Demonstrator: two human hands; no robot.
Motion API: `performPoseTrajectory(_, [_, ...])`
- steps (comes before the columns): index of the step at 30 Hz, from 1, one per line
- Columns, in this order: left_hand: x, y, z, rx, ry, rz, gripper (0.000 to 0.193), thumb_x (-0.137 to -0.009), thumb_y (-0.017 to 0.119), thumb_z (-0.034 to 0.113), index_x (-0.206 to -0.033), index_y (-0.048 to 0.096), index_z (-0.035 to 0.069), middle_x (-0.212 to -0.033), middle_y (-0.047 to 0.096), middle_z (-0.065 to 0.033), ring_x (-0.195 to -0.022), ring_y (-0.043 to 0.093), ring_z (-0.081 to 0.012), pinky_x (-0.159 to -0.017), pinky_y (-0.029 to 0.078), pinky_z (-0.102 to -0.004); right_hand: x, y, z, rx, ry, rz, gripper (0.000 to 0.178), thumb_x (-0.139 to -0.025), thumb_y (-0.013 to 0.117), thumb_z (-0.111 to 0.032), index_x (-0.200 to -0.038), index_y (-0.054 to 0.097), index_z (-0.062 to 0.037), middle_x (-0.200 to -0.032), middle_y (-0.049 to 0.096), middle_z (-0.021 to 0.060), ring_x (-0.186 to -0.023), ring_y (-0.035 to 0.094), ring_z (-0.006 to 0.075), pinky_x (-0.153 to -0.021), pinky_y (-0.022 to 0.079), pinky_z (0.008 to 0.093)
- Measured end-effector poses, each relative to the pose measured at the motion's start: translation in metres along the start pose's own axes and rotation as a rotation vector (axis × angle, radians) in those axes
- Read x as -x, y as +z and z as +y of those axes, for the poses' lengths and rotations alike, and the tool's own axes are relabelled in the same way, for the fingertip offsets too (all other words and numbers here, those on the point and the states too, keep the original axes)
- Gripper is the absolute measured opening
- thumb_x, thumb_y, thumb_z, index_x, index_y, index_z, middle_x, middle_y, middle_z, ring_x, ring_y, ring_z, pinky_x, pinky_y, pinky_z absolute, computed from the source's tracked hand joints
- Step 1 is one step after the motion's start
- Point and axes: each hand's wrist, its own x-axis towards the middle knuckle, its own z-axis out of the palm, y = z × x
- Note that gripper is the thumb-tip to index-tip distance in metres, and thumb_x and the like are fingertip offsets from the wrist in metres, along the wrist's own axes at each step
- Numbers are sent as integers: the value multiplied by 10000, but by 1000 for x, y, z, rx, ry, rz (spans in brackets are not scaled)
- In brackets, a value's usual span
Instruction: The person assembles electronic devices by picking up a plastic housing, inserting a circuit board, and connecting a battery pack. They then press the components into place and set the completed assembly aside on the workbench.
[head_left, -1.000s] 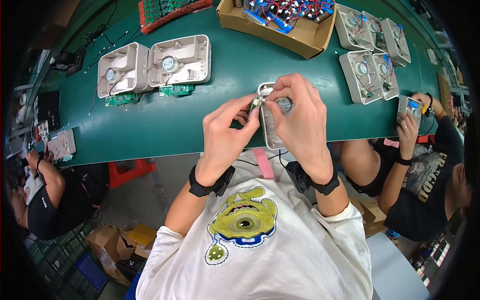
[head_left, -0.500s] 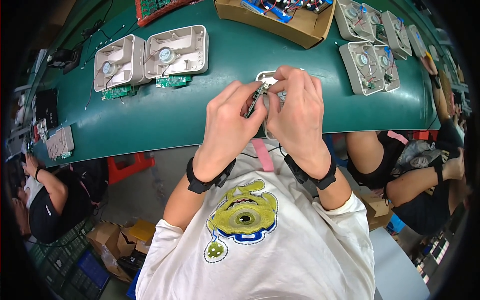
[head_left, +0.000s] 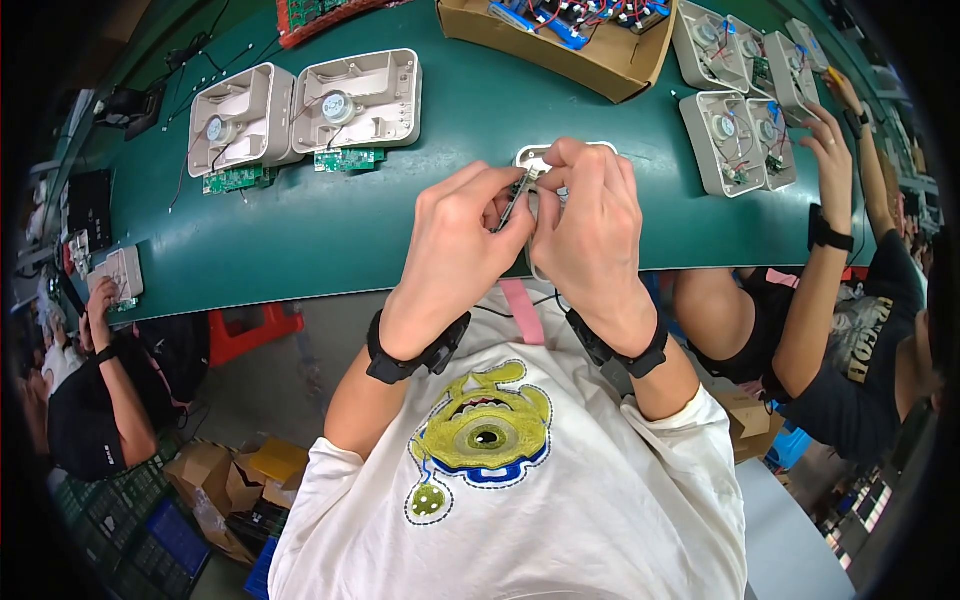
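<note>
A small green circuit board [head_left: 513, 203], tilted on edge, is pinched between the thumb and fingers of my left hand [head_left: 455, 235]. My right hand [head_left: 592, 225] is closed, its thumb and fingertips meeting at a pale connector [head_left: 534, 172] on the board's upper end. What those right fingertips hold is too small and too covered to name. Under both hands, at the table's near edge, lies a white plastic housing [head_left: 532, 154], mostly hidden by them.
Two white housings with speakers [head_left: 357, 100] and attached green boards [head_left: 348, 160] lie left on the green table [head_left: 380, 235]. A cardboard box [head_left: 560, 65] of blue batteries stands ahead. More housings [head_left: 722, 150] sit right, where a co-worker's hand [head_left: 828, 140] reaches; another co-worker's hand [head_left: 101, 297] is far left.
My hands keep nearly the same hold, with only slight shifts. The right co-worker's arm has risen to the housings; the left co-worker's hand has moved onto a housing.
</note>
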Motion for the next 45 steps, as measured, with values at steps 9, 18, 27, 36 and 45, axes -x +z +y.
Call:
performPoseTrajectory(9, [-2,-2,-5,201,-144,-61,227,-860,750,-23,-1083,748,-65,-816,677,-104,-653,611,-154,-619,510,-289,5,3,3,-16,-69,39,448,-747,702,172,-1132,551,1,-896,663,86,-892,648,334,-844,489,453])
performPoseTrajectory(18, [13,11,-21,135,-3,81,240,-879,741,-37,-1118,726,-35,-879,685,-122,-706,688,-195,-652,569,-310,8,-1,8,-86,68,10,450,-798,781,95,-1176,564,-17,-980,741,66,-980,674,314,-910,496,443])
performPoseTrajectory(27, [15,19,-24,249,-23,118,268,-869,739,-89,-1131,714,-36,-1031,681,-126,-783,706,-221,-677,590,-318,6,-5,11,-175,141,-29,430,-812,790,73,-1173,572,-10,-973,761,58,-1000,669,321,-956,477,435])
performPoseTrajectory(36, [16,14,-20,210,4,32,222,-944,681,-137,-1163,661,-112,-1075,630,-125,-874,726,-173,-746,635,-285,4,0,8,-131,29,23,424,-781,748,116,-1150,577,-4,-987,726,78,-946,666,335,-935,470,460])
performPoseTrajectory(45, [14,11,-22,268,0,59,233,-902,711,-117,-1131,690,-78,-999,644,-130,-794,699,-195,-699,602,-296,2,3,4,-169,56,63,418,-760,745,110,-1134,595,1,-952,681,98,-946,657,346,-917,473,475])
